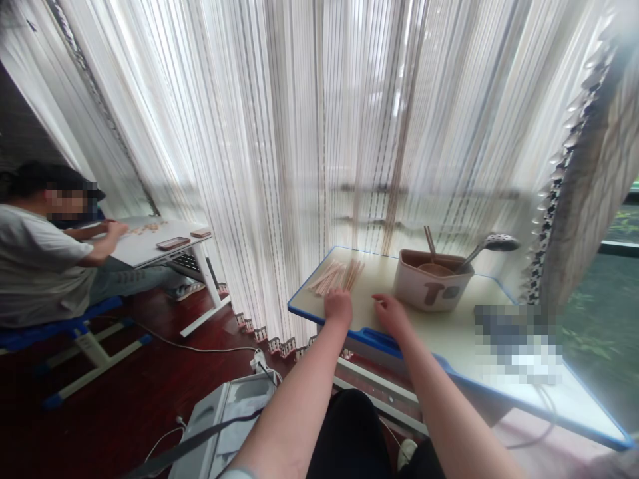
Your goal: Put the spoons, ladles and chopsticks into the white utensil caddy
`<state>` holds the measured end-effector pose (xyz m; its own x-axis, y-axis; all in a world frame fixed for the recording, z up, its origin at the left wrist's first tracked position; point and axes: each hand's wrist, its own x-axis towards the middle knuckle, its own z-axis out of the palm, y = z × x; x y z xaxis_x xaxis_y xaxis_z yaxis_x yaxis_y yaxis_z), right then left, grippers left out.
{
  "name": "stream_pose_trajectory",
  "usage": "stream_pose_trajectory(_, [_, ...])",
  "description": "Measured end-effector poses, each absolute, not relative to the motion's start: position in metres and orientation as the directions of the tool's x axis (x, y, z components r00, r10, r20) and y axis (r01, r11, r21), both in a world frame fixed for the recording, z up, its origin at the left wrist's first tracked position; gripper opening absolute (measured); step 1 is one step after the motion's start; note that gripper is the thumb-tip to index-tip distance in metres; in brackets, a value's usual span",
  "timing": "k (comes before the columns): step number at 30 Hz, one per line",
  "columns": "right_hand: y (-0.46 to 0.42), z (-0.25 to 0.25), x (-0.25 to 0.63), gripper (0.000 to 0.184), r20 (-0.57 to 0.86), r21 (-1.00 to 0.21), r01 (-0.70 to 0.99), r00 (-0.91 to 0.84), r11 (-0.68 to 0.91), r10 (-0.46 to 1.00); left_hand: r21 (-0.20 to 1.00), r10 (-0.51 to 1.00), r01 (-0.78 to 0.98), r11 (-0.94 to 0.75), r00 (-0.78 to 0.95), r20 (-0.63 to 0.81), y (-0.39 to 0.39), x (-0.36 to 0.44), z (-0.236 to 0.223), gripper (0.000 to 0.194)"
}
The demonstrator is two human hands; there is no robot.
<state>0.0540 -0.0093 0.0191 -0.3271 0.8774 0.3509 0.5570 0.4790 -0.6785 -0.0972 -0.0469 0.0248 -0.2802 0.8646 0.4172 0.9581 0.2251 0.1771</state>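
Note:
Pale wooden chopsticks (327,278) lie in a loose spread at the table's left end. Beside them is a darker, tighter bunch of chopsticks (353,273). My left hand (338,307) is curled at the near ends of both groups. Its fingertips are hidden, so whether it grips any stick does not show. To its right, my right hand (392,313) rests over the tabletop with its fingers loosely bent and apart, nothing in them. Just beyond it stands a cream and brown utensil holder (432,283), with a slotted metal ladle (499,243) and a pair of chopsticks (430,241) sticking out.
The cream table (374,256) has a blue edge. A blurred-out item (519,342) lies at its right. Sheer curtains (279,146) hang behind. On the floor are a grey bin (204,426) and cables. At left a person (40,259) sits at another table (134,249).

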Motion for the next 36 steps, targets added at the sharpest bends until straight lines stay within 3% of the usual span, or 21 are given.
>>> stream_pose_trajectory(8, [0.005, 0.003, 0.054, 0.032, 0.337, -0.788, 0.452, -0.252, 0.418, 0.907, 0.224, 0.837, 0.948, 0.224, -0.305, 0.454, -0.047, -0.098, 0.019, 0.026])
stream_pose_trajectory(15, [0.019, -0.008, 0.052, 0.042, 0.391, -0.829, 0.389, -0.11, 0.402, 0.914, 0.295, 0.737, 0.945, 0.141, -0.299, 0.606, -0.052, -0.101, 0.012, 0.028])
stream_pose_trajectory(19, [0.019, -0.008, 0.056, 0.049, 0.509, -0.709, 0.532, -0.068, 0.463, 0.858, 0.367, 0.68, 0.926, 0.094, -0.329, 0.655, -0.053, -0.102, 0.006, 0.032])
stream_pose_trajectory(23, [0.014, -0.006, 0.054, 0.045, 0.568, -0.526, 0.69, -0.15, 0.497, 0.809, 0.438, 0.59, 0.899, -0.014, -0.346, 0.729, -0.049, -0.105, -0.002, 0.03])
stream_pose_trajectory(28, [0.012, -0.006, 0.045, 0.05, 0.461, -0.405, 0.784, -0.27, 0.471, 0.846, 0.381, 0.455, 0.899, -0.215, -0.253, 0.854, -0.042, -0.11, -0.009, 0.029])
stream_pose_trajectory(36, [0.018, -0.006, 0.044, 0.052, 0.46, -0.489, 0.734, -0.242, 0.471, 0.854, 0.158, 0.352, 0.928, -0.338, -0.031, 0.936, -0.042, -0.112, -0.012, 0.033])
